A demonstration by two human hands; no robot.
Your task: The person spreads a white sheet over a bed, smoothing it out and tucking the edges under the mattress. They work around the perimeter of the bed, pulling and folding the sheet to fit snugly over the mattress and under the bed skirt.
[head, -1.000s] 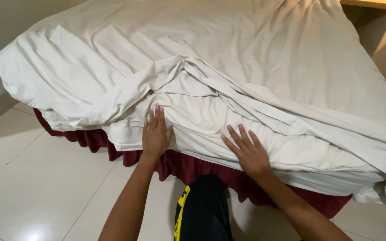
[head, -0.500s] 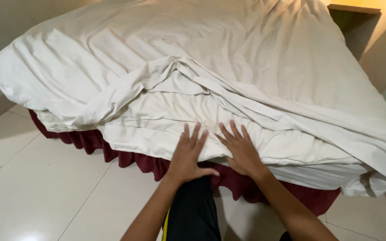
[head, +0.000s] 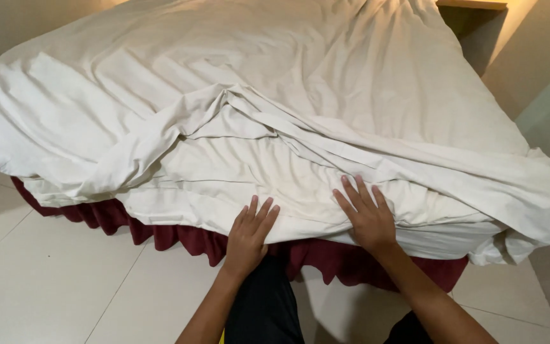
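A bed covered with a rumpled white sheet [head: 326, 83] fills most of the head view. A loose fold of the sheet [head: 179, 134] bunches across the near corner. My left hand [head: 249, 236] lies flat with fingers spread on the lower edge of the sheet at the mattress side. My right hand [head: 367, 216] presses flat on the sheet a little higher and to the right. Neither hand grips the cloth. Below the sheet hangs a dark red bed skirt [head: 179, 239].
Pale floor tiles [head: 52, 286] lie around the bed's near corner. My dark-trousered legs [head: 265, 312] stand close to the bed. A wooden ledge [head: 472, 5] and a wall sit at the far right.
My left hand has slid right and down along the sheet's edge, from the bunched fold to the mattress side. The right hand has stayed flat on the sheet nearby.
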